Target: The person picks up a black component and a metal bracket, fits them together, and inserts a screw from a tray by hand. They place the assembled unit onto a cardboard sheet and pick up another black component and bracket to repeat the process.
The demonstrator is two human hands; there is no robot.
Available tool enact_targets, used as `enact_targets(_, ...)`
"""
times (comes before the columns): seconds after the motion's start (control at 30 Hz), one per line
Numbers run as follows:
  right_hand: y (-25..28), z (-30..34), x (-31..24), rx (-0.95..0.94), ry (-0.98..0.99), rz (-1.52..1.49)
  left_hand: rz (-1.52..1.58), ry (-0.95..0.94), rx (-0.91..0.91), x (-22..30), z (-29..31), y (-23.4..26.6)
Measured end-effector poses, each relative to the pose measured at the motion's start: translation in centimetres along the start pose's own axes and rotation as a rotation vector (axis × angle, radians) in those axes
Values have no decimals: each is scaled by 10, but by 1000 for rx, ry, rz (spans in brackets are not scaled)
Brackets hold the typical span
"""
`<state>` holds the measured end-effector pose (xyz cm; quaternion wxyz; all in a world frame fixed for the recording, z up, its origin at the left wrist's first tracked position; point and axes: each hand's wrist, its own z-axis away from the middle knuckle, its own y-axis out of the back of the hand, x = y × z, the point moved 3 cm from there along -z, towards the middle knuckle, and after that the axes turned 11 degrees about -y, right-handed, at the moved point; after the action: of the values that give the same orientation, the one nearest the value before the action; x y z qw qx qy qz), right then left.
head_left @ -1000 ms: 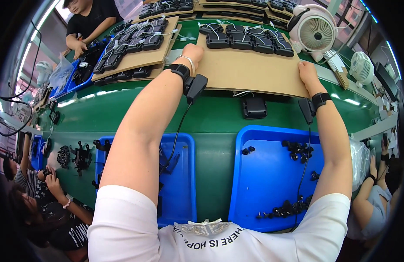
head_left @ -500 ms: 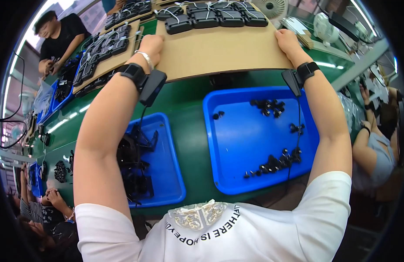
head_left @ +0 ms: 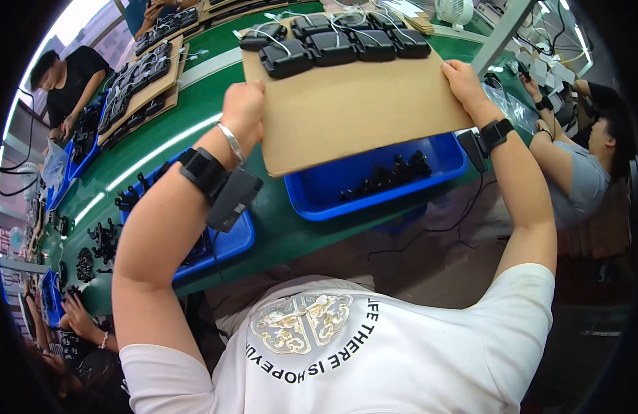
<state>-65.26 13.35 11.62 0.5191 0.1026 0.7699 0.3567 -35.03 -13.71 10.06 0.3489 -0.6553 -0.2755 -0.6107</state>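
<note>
My left hand (head_left: 244, 112) grips the left edge of a flat brown cardboard sheet (head_left: 353, 114). Its right edge is in my right hand (head_left: 465, 84), fingers closed and partly hidden. On the sheet's far half stand several black plastic boxes (head_left: 333, 47) in rows, with white cables (head_left: 364, 34) lying over them. The sheet's near half is bare and overhangs a blue tray (head_left: 308, 207) with small black parts (head_left: 395, 176). A black strapped device is on each of my wrists.
Left of me, a second blue tray (head_left: 244, 238) is mostly behind my left arm. Further left, more black boxes (head_left: 136, 86) lie on cardboard, near a seated person (head_left: 74, 86). Another person (head_left: 581, 152) sits at right. A white fan (head_left: 457, 12) stands at the back.
The cardboard sheet with its boxes has come nearer to me and tilted, its left side lower, and now covers part of the right tray. The view has shifted too.
</note>
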Motion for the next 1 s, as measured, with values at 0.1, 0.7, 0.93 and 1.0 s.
enact_targets(0.1,21,23,39,22,-9,17,36,-5,-28,-19,27,-27)
enact_targets(0.7,46,78,127,71,-127,156,-52,101,26,-87,86,-79)
enact_targets(0.93,46,66,122,-27,-146,256,32,172,-159,-106,74,-66)
enact_targets(1.0,46,57,127,-218,-207,379,-19,258,-241,-78,81,-69)
